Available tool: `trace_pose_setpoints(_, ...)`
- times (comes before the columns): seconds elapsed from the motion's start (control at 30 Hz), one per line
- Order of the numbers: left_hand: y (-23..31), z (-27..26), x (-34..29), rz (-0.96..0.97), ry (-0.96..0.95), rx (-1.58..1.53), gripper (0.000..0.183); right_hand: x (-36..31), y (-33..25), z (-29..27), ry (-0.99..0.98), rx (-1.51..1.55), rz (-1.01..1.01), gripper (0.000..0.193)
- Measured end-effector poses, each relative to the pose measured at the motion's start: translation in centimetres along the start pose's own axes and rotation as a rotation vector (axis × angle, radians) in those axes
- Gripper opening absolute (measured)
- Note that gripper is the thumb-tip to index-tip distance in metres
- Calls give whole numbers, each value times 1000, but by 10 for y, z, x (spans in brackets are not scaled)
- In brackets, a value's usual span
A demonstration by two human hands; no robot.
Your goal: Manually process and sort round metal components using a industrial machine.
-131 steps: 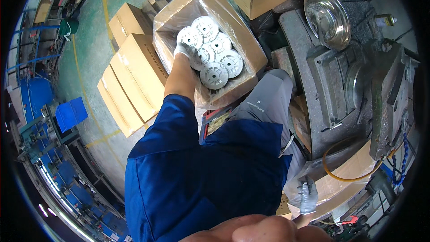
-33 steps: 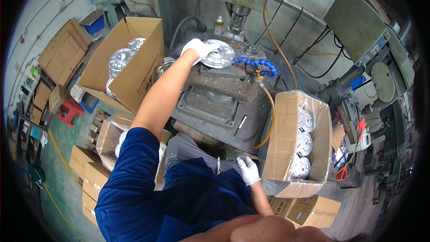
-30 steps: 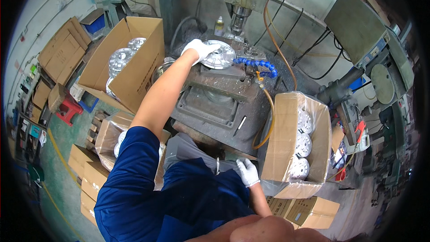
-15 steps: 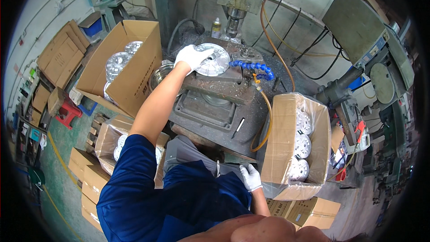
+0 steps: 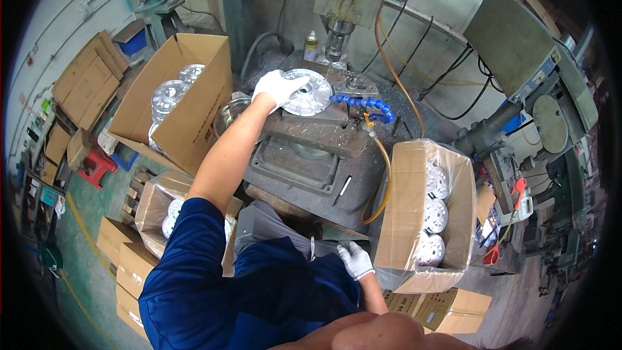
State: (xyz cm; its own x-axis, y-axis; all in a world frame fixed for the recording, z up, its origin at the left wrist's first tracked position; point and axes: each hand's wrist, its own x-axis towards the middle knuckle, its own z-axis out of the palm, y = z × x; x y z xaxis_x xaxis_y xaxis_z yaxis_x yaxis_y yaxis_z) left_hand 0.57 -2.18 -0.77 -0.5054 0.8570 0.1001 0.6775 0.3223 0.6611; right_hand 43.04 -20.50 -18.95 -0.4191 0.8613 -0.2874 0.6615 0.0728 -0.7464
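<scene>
A round silver metal disc (image 5: 311, 98) with a raised hub lies on the fixture of the machine table, under the spindle (image 5: 336, 40). My left hand (image 5: 277, 87), in a white glove, grips its left side, with a finger stretched over the face toward the hub. The fingers underneath are hidden. Beside that wrist, partly covered by my forearm, is a shiny round metal bowl (image 5: 228, 115). My right hand (image 5: 355, 260), also gloved, rests low by my right thigh near the table's front edge, fingers loosely extended, no object visible in it.
An open carton (image 5: 194, 109) with similar discs stands left; a plastic-lined carton (image 5: 396, 220) of discs stands right. A blue segmented coolant hose (image 5: 363, 99) and a yellow hose (image 5: 387, 175) reach the fixture. A marker pen (image 5: 343, 189) lies on the table; a spray can (image 5: 310, 46) stands behind.
The view has shifted slightly. My right hand has moved a little to the left, its fingers more extended. My left hand stays on the disc.
</scene>
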Motion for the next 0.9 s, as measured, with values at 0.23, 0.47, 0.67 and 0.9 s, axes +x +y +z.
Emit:
trace_pose_setpoints(0.23,8,-1,7,-39,-85,-10,79,1,13,4,1,-132,-9,34)
trace_pose_setpoints(0.47,2,1,16,-44,-152,-10,83,0,7,-1,-48,-137,-49,48)
trace_pose_setpoints(0.67,-1,-1,20,-27,-131,41,88,-4,15,4,-57,-156,-40,54)
trace_pose_setpoints(0.9,-7,6,27,-36,-123,59,88,-12,1,12,-21,-253,-60,42)
